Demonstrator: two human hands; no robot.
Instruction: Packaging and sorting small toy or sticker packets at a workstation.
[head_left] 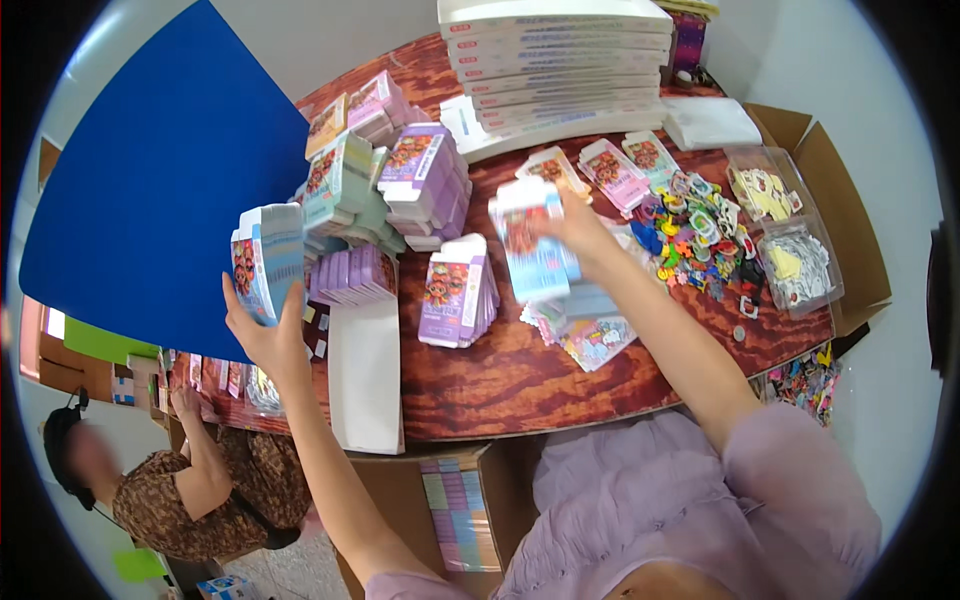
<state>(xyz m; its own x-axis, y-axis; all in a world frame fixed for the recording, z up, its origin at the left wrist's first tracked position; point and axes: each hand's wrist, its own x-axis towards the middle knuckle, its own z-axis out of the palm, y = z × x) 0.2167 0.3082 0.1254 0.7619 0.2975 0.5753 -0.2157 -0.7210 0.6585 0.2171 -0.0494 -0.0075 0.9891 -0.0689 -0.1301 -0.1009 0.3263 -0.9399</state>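
Note:
My left hand (268,340) is closed round a stack of flattened light-blue cartons (268,265) and holds it upright beside the piled boxes. Over the middle of the table, my right hand (578,230) grips more light-blue cartons (530,250), their printed faces turned up. Below that hand lie pastel sticker sheets (595,340), partly covered. A fanned pile of purple cartons (455,295) rests between my two hands. Near my left hand are stacked green cartons (335,185) and taller purple ones (415,165).
White boxes (560,60) form a tall stack at the back. Colourful small charms (695,235) are heaped right of my right hand, next to clear plastic trays (800,265). A blue panel (160,180) stands at left; a person (200,490) works beyond it.

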